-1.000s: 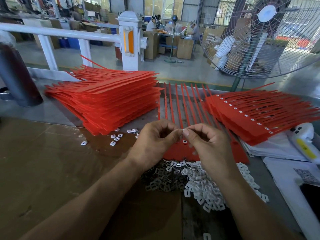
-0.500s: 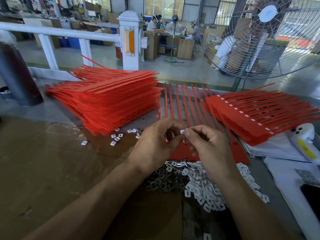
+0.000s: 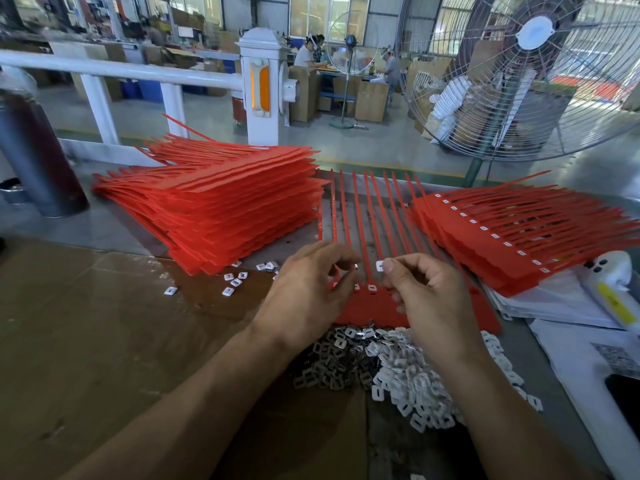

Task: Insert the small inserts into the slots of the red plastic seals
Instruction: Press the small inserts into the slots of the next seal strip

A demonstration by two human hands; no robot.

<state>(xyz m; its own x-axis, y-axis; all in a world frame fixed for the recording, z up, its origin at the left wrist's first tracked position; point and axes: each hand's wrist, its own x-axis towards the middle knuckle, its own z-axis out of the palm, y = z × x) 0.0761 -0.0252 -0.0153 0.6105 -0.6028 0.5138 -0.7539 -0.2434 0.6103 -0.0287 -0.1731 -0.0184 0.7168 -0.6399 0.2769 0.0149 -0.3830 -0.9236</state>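
Separating, left hand (image 3: 308,292) and right hand (image 3: 426,292), insert (image 3: 380,266) pinched

Large round wire-guard pedestal fan (image 3: 530,74) stands at right behind the bench. White metal railing (image 3: 117,69) with square white post (image 3: 263,88) carrying an orange reflector runs across the back. Dark cylindrical bottle (image 3: 38,157) at far left. Brown cardboard sheet (image 3: 104,323) covers the bench. White handheld device with yellow label (image 3: 613,289) on white papers (image 3: 561,306) at right. Cardboard boxes (image 3: 370,98) and seated workers in the background.
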